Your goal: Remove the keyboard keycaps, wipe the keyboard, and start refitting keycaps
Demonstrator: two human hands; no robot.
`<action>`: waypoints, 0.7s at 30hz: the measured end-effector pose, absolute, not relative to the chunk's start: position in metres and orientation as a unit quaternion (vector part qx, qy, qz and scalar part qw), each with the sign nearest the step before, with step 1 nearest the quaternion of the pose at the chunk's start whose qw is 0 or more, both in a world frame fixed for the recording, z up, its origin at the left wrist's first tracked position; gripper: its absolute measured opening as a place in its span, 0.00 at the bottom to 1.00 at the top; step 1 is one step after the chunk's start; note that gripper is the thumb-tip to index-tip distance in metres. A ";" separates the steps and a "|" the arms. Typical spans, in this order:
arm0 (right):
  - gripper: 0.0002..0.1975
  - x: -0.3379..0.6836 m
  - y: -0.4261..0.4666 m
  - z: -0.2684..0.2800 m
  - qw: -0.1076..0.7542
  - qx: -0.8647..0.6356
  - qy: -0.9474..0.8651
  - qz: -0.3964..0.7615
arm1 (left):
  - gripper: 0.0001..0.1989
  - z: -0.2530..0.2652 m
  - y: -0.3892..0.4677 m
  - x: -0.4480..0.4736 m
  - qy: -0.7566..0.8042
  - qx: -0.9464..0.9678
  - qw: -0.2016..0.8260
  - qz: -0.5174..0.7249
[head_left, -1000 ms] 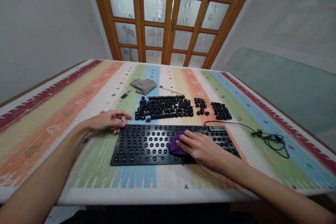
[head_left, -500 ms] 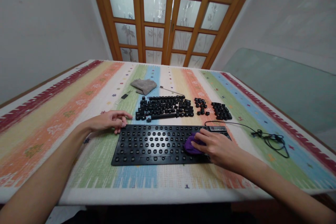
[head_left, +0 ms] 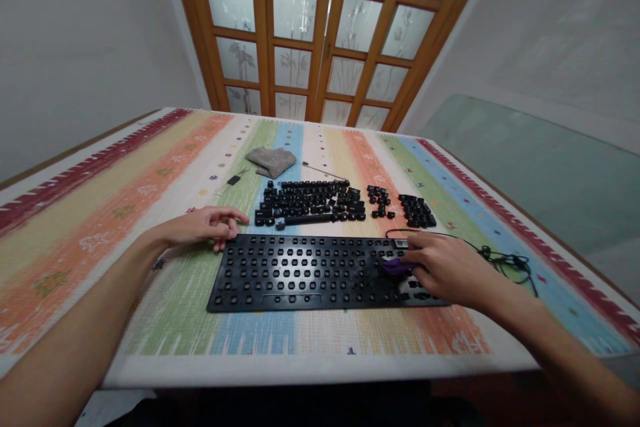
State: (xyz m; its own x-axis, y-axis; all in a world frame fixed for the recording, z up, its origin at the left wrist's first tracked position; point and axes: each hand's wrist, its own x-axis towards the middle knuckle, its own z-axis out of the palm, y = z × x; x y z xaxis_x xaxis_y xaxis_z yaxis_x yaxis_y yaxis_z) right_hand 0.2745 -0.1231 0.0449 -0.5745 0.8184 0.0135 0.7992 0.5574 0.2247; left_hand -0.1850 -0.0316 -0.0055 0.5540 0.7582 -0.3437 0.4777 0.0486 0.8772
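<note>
A black keyboard [head_left: 300, 285] with its keycaps off lies flat near the front of the table, its bare key posts showing. My left hand [head_left: 213, 225] is at its far left corner, thumb and curled fingers against the edge and the index finger pointing forward. Bunched in my right hand [head_left: 443, 265] is a purple cloth [head_left: 397, 267], pressed on the keyboard's right part; the closed fingers hide some of the cloth. Beyond the keyboard, loose black keycaps [head_left: 310, 200] are laid out in rows, with smaller groups of keycaps [head_left: 417, 211] to the right.
A grey cloth [head_left: 271, 161] lies behind the keycaps. Near it are a small black tool with thin wires [head_left: 234, 179] and a thin rod [head_left: 325, 171]. The coiled cable [head_left: 515, 267] rests at right on the striped tablecloth [head_left: 165, 213]. Wooden glazed doors [head_left: 300, 40] stand behind.
My right hand has slid the purple cloth to the right across the keyboard, uncovering key posts. My left hand stays at the corner. The view has shifted slightly.
</note>
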 end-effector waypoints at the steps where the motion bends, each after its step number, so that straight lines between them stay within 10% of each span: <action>1: 0.12 0.269 -0.122 0.048 0.037 0.468 0.877 0.101 | 0.24 -0.006 -0.032 -0.185 0.456 0.676 0.565 0.126; 21: 0.11 0.057 -0.103 0.031 -0.178 0.251 0.951 0.031 | 0.25 -0.005 -0.032 -0.185 0.450 0.676 0.567 0.138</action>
State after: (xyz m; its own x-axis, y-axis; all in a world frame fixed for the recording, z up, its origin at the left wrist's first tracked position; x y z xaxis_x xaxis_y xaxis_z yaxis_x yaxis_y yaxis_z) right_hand 0.0569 -0.1031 0.0314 -0.8110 0.4654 0.3547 0.4876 0.8725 -0.0299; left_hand -0.1847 -0.0322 -0.0054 0.5571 0.7644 -0.3246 0.4521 0.0486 0.8906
